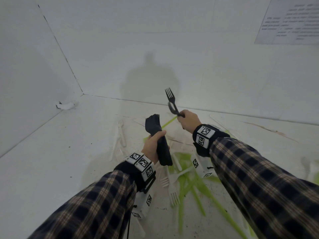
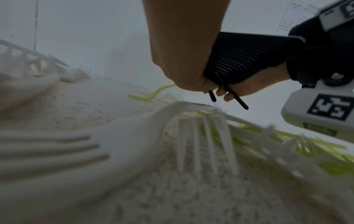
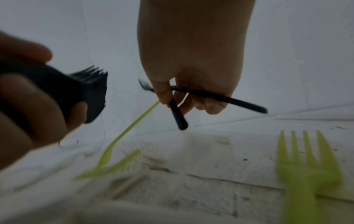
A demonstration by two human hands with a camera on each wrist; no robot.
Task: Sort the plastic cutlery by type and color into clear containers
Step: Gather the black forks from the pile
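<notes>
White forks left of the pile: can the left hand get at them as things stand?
Probably not yet. The left hand grips a thick stack of black forks, so no finger is free. The white forks lie uncovered on the floor; nothing else blocks the way.

light: dim and greyish, coming from behind the person | shadow [image 1: 151, 80] is falling on the far wall [image 1: 189, 57] | wrist views: near cutlery is blurring | edges are bending
</notes>
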